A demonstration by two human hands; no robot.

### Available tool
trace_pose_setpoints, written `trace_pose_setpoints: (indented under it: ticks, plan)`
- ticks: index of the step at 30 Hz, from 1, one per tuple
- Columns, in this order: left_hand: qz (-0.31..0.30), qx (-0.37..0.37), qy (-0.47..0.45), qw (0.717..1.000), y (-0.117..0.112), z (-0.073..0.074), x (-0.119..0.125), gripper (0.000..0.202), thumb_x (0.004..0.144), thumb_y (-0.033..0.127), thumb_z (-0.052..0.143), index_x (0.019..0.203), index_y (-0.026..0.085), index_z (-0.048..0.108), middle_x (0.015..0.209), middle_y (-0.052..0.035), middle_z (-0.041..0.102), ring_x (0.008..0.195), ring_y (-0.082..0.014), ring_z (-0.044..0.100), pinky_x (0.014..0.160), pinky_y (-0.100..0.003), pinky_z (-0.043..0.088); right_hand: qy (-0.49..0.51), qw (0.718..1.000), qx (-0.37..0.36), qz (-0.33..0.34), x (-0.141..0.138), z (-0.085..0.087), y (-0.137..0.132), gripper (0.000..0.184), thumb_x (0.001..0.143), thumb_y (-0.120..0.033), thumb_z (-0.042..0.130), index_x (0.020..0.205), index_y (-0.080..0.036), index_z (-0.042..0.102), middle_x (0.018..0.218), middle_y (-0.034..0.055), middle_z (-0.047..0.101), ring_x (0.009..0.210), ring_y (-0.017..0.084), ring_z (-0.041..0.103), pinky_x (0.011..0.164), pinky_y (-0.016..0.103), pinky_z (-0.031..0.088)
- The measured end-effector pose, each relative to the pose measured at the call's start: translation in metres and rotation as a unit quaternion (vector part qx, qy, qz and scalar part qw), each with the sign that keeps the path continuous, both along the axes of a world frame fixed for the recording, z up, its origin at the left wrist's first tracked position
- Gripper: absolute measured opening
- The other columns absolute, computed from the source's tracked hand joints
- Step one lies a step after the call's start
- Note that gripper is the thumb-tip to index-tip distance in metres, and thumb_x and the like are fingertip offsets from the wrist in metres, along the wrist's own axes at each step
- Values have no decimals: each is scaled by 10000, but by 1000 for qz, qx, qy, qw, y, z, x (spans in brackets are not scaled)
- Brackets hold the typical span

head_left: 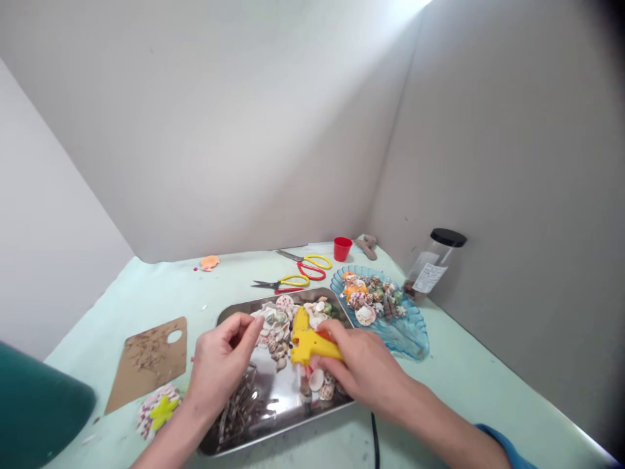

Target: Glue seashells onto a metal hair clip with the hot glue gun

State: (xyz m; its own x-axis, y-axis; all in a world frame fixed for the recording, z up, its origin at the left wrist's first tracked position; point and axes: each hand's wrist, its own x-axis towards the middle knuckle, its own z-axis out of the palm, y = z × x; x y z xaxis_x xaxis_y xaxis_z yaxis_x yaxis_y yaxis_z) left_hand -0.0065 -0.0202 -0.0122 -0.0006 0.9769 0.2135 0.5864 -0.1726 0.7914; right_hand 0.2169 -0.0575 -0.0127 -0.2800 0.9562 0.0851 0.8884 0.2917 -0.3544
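Note:
My right hand [364, 361] is wrapped round the handle of a yellow hot glue gun [303, 339], held above a metal tray [279, 385]. To its left, my left hand [222, 358] is closed in a pinch over the tray's left side. Whatever sits between those fingertips is too small to make out. Pale seashells [278, 329] are heaped in the back of the tray, with more shells [322, 384] below the glue gun. Thin brown twigs [239, 410] lie in the front left part, half hidden by my left forearm.
Behind the tray lie two pairs of scissors [312, 266] [283, 283] and a red cup [342, 249]. A blue dish [410, 335] of shells and a black-lidded jar [432, 267] stand right. Left are a brown board [146, 365], a yellow-green starfish [163, 412] and a dark green object [39, 410].

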Motion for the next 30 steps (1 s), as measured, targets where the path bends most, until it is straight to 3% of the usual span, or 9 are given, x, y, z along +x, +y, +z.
trace_pose_setpoints:
  ticks: [3, 6, 9, 16, 19, 23, 30]
  plan:
    - [-11, -4, -3, 1000, 3, -4, -1, 347, 796, 495, 536, 654, 178, 553, 514, 49, 410, 504, -106, 371, 484, -197, 290, 251, 966, -46, -45, 9, 0, 2, 361, 871, -341, 461, 1212, -225, 434, 927, 23, 666, 782, 181, 630, 667, 266, 458]
    - [-30, -20, -2, 999, 7, -5, -3, 334, 808, 470, 516, 652, 177, 561, 507, 48, 446, 491, -109, 404, 485, -201, 310, 348, 929, -61, -105, 15, -3, 7, 446, 775, -390, 580, 1169, -198, 500, 926, 22, 666, 821, 202, 628, 681, 278, 483]
    - [-43, -42, 38, 997, 11, -5, -7, 279, 811, 419, 507, 714, 179, 610, 543, 34, 527, 510, -120, 459, 502, -211, 336, 350, 927, -76, -110, 18, -10, 10, 389, 780, -441, 578, 1075, -188, 575, 840, 22, 668, 743, 210, 623, 612, 288, 485]
    - [-59, -16, 186, 981, 17, 8, -22, 212, 820, 283, 460, 821, 210, 659, 739, -19, 684, 633, -157, 586, 602, -254, 398, 245, 967, -21, -72, 19, -21, 7, 317, 823, -433, 532, 1068, -239, 582, 901, 12, 685, 731, 200, 625, 603, 274, 482]
    - [-115, 3, 289, 950, 15, 12, -28, 227, 799, 203, 458, 794, 218, 685, 804, -35, 695, 691, -170, 586, 623, -274, 386, 206, 978, -18, -37, 20, -22, 6, 304, 841, -410, 502, 1095, -260, 575, 862, -6, 694, 659, 174, 616, 593, 262, 478]
    - [-186, 41, 415, 890, 12, 8, -27, 240, 767, 108, 471, 745, 196, 693, 747, -61, 663, 788, -208, 545, 666, -309, 372, 180, 983, 25, -32, 22, -26, 7, 305, 848, -392, 490, 1111, -256, 564, 859, -2, 698, 626, 166, 614, 569, 256, 460]
    - [-224, 74, 484, 843, 14, -13, -20, 174, 781, 105, 515, 728, 174, 666, 745, -97, 630, 830, -230, 491, 726, -363, 354, 160, 985, 48, -35, 22, -35, 9, 337, 829, -385, 507, 1127, -240, 565, 924, 25, 707, 666, 185, 634, 599, 272, 463]
